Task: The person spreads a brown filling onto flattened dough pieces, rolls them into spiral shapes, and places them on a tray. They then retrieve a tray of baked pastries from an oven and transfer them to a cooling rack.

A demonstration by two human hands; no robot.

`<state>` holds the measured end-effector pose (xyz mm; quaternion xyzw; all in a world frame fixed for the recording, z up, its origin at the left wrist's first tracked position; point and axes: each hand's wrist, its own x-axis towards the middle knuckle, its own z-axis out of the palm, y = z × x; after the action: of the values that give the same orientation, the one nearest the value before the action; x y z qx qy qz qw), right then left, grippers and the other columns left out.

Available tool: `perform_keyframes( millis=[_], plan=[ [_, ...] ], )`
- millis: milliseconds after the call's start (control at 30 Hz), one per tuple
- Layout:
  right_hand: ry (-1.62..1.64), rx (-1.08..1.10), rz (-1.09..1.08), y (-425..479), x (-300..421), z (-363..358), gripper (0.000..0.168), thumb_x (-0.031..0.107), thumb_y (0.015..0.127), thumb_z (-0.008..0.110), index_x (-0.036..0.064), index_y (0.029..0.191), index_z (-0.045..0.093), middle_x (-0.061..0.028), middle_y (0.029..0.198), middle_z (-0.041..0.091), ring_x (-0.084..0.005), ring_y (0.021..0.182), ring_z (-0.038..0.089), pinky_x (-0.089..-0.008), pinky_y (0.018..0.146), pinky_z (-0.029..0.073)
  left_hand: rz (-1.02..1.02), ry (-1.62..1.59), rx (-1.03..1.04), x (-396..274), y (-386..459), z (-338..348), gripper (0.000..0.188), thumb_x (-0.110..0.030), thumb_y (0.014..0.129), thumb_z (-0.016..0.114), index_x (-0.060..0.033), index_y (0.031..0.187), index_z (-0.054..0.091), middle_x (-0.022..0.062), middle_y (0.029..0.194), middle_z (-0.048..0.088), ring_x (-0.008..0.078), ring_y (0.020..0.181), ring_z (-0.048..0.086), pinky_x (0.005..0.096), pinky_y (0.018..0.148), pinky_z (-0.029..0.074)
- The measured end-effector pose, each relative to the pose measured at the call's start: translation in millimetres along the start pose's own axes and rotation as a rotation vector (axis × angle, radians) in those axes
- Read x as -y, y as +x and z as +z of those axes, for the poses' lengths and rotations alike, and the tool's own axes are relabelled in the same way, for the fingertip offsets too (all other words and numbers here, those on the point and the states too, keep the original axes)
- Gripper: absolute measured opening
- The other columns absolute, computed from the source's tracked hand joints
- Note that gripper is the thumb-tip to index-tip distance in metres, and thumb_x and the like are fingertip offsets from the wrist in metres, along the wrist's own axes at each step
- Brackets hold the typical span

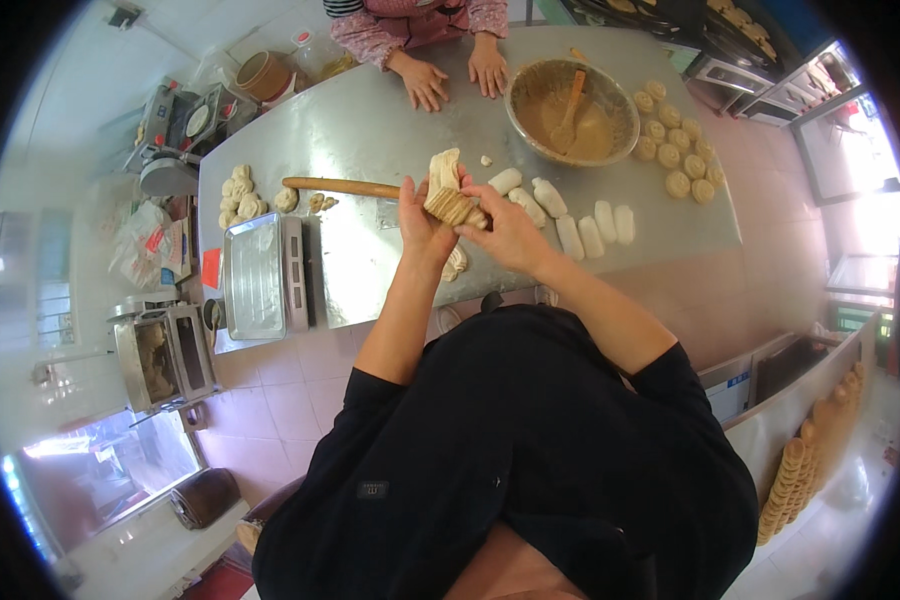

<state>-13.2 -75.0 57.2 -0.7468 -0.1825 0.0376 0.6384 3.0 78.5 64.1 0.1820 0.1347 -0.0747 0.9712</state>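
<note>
A strip of layered dough (448, 202), coiled at its lower end with a flat tail pointing up, is held between my two hands above the metal table. My left hand (429, 225) supports it from the left, palm up. The fingers of my right hand (511, 231) grip its lower right end. A wooden rolling pin (341, 186) lies to the left, its right end behind my left hand. Right of my hands lie several pale dough rolls (568, 236). Another folded dough piece (454, 264) is partly hidden below my left wrist.
A large metal bowl (521, 131) of brown paste holds a wooden spoon (572, 105). Spiral dough rounds (677, 184) sit at the right. A scale with a metal tray (255, 277) and dough lumps (241, 196) are left. A person's hands (487, 66) rest on the far edge.
</note>
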Motion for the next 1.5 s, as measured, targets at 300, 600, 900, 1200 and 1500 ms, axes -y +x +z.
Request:
perform_keyframes(
  millis=[300, 600, 900, 1200, 1500],
  plan=[
    [0.138, 0.033, 0.179, 12, 27, -11, 0.039, 0.040, 0.101, 0.056, 0.001, 0.096, 0.059, -0.0064, 0.071, 0.063, -0.0128, 0.055, 0.059, -0.0266, 0.049, 0.047, 0.088, -0.080, -0.040, -2, -3, 5, 0.040, -0.036, 0.108, 0.033, -0.0032, 0.124, 0.051, 0.0172, 0.114, 0.060, 0.0315, 0.110, 0.057, 0.0460, 0.104, 0.045],
    [-0.201, -0.042, 0.045, 14, 13, -17, 0.043, 0.039, 0.094, 0.066, 0.001, 0.114, 0.063, -0.0153, 0.083, 0.069, -0.0289, 0.078, 0.069, -0.0369, 0.071, 0.055, 0.103, 0.035, -0.086, 2, -7, 8, 0.030, -0.022, 0.104, 0.037, -0.0029, 0.119, 0.053, 0.0179, 0.122, 0.059, 0.0327, 0.121, 0.055, 0.0468, 0.109, 0.042],
    [-0.123, -0.091, -0.028, 8, 23, -20, 0.035, 0.034, 0.103, 0.054, 0.000, 0.111, 0.059, -0.0083, 0.082, 0.067, -0.0158, 0.065, 0.065, -0.0293, 0.056, 0.050, 0.014, -0.100, 0.043, 18, -7, -13, 0.034, -0.025, 0.104, 0.034, -0.0017, 0.121, 0.053, 0.0173, 0.128, 0.059, 0.0345, 0.127, 0.052, 0.0489, 0.111, 0.041],
    [-0.021, -0.124, 0.057, 8, 15, -27, 0.033, 0.029, 0.102, 0.058, -0.002, 0.115, 0.062, -0.0078, 0.078, 0.066, -0.0123, 0.057, 0.061, -0.0263, 0.047, 0.047, 0.002, -0.018, -0.033, 26, -11, 6, 0.033, -0.025, 0.106, 0.035, -0.0048, 0.127, 0.050, 0.0178, 0.130, 0.056, 0.0334, 0.126, 0.052, 0.0487, 0.109, 0.042],
    [0.269, -0.098, 0.249, 13, 3, -35, 0.034, 0.031, 0.098, 0.064, -0.001, 0.111, 0.063, -0.0071, 0.080, 0.066, -0.0133, 0.061, 0.063, -0.0284, 0.051, 0.048, -0.122, -0.056, 0.078, 23, 4, -14, 0.033, -0.023, 0.105, 0.037, -0.0048, 0.132, 0.046, 0.0207, 0.132, 0.054, 0.0340, 0.122, 0.055, 0.0486, 0.104, 0.046]
  ],
)
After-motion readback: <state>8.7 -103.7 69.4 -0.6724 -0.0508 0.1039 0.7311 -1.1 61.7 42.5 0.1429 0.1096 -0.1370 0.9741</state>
